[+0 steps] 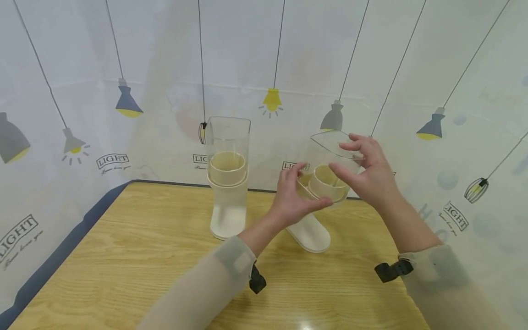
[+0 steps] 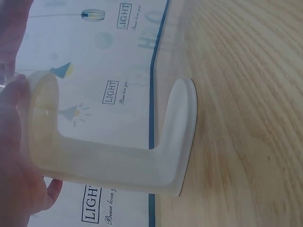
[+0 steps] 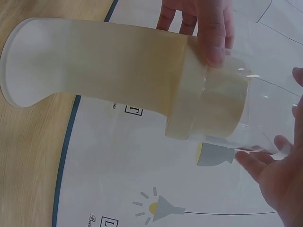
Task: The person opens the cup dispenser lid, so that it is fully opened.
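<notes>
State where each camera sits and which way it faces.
Head: on the person's head, facing forward and down; left grip, right grip and sleeves show.
Left wrist: on that wrist, facing the cream stand; left grip shows at the edge.
Right wrist: on that wrist, facing stand and clear container; both grips show.
Shared: both wrist views show the stand and tabletop.

I see the person's left forearm (image 1: pixel 202 284) reach forward and rightward, the left hand (image 1: pixel 290 195) curved in a grip, its thumb (image 1: pixel 319 204) set well apart from the fingers (image 1: pixel 285 178). Slightly higher, the right hand (image 1: pixel 371 174) leans inward from a slanting right forearm (image 1: pixel 437 279), thumb and fingers likewise parted and bent around in a hold. Bare skin shows between both hands and the pale sleeve cuffs (image 1: pixel 235 256).
</notes>
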Tool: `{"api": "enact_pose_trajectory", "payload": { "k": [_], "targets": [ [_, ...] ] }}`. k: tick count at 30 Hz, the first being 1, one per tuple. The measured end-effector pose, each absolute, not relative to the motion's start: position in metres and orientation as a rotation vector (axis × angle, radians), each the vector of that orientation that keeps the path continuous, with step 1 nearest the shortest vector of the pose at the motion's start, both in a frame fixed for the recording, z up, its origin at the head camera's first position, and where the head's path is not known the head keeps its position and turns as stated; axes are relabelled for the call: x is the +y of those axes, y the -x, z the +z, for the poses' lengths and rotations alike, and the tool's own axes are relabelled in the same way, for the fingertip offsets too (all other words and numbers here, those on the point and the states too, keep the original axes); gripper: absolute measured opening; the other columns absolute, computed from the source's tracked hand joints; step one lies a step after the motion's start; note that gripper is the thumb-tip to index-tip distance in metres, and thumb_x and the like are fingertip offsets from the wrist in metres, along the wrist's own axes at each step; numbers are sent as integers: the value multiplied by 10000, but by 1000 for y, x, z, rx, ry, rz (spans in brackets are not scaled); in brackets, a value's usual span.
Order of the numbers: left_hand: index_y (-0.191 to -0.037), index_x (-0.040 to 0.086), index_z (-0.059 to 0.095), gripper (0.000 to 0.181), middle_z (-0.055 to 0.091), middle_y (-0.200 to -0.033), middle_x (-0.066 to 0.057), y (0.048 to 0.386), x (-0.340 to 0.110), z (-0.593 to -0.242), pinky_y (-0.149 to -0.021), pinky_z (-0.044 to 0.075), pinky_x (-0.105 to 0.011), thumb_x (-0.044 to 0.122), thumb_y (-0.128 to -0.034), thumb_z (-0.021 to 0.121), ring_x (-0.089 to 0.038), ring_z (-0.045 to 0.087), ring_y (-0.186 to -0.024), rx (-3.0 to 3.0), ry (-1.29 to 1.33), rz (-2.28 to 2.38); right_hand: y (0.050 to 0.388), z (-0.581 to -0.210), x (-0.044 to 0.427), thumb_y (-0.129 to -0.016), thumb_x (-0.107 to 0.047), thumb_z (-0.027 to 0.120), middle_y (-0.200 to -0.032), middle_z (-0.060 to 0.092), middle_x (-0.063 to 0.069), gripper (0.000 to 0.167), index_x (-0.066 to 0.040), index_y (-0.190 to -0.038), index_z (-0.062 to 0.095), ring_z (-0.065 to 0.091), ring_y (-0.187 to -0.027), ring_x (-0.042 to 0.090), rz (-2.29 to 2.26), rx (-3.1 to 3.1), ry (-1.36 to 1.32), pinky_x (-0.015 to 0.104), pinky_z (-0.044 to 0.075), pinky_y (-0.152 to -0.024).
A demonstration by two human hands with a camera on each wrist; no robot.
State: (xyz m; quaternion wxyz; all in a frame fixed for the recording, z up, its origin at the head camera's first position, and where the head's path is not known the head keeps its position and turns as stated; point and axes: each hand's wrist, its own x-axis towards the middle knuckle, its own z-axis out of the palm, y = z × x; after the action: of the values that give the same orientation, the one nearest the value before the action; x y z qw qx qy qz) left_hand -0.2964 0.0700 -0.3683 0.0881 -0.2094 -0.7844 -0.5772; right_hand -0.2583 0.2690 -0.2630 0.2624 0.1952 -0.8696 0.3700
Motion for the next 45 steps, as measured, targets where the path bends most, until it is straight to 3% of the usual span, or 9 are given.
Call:
{"api": "enact_pose_trajectory", "payload": {
  "k": [5,9,14,19,24,29,36,40,45],
  "targets": [
    [-1655,333,375,1098,411,-1520,-74,295,72,-371,-1134,510,-472,511,-770,1000,-206,483,-1352,-2325,620,-1679,262,-263,266,-966,-158,846,-1635,473,141,490,3,-1350,587,543,-1459,368,1062,-2353,-521,550,614,-1046],
    [-1675,279,344,1115,413,-1583,-100,297,72,-373,-1180,489,-512,478,-790,993,-245,490,-1422,-2290,661,-1752,265,-263,265,-957,-138,851,-1610,465,153,520,21,-1348,546,544,-1447,337,1076,-2345,-519,444,630,-1030],
    [-1688,301,275,1168,422,-1694,-69,301,73,-374,-1264,411,-558,394,-786,1012,-287,448,-1554,-2269,723,-1887,267,-263,266,-949,-152,863,-1572,469,163,546,27,-1340,527,530,-1450,332,1057,-2350,-507,476,633,-1021],
    [-1660,318,265,1182,452,-1679,-35,303,74,-375,-1299,361,-545,312,-765,1036,-299,424,-1586,-2249,753,-1917,266,-265,265,-941,-190,878,-1556,419,190,605,-30,-1421,546,540,-1463,430,1089,-2366,-505,616,597,-1035],
    [-1647,335,249,1209,435,-1664,-9,304,77,-375,-1224,446,-485,308,-742,1050,-295,518,-1481,-2251,744,-1954,262,-266,263,-934,-262,899,-1658,345,168,697,-119,-1536,577,507,-1494,478,1085,-2401,-454,679,555,-1086],
    [-1644,312,256,1223,451,-1658,-36,305,82,-374,-1156,501,-431,305,-723,1062,-241,563,-1392,-2255,694,-1941,261,-266,256,-912,-344,920,-1786,251,153,718,-118,-1519,610,490,-1518,468,1102,-2400,-358,661,542,-1119],
    [-1651,308,272,1222,464,-1668,-73,306,83,-373,-1179,488,-459,330,-719,1062,-265,545,-1451,-2261,666,-1937,262,-265,252,-894,-418,929,-1675,487,109,803,-247,-1580,546,607,-1426,474,1082,-2423,-289,644,557,-1111],
    [-1666,278,271,1212,469,-1659,-86,305,82,-372,-1163,505,-489,343,-735,1045,-288,550,-1449,-2260,680,-1906,261,-263,253,-902,-462,912,-1697,481,109,840,-300,-1621,510,637,-1393,482,1049,-2452,-259,672,564,-1076],
    [-1674,284,271,1247,446,-1655,-67,303,84,-374,-1205,469,-498,352,-712,1061,-264,501,-1490,-2257,666,-1894,261,-262,253,-897,-483,912,-1666,517,131,841,-268,-1614,529,648,-1377,481,1043,-2461,-239,680,567,-1062]
  ]
}}
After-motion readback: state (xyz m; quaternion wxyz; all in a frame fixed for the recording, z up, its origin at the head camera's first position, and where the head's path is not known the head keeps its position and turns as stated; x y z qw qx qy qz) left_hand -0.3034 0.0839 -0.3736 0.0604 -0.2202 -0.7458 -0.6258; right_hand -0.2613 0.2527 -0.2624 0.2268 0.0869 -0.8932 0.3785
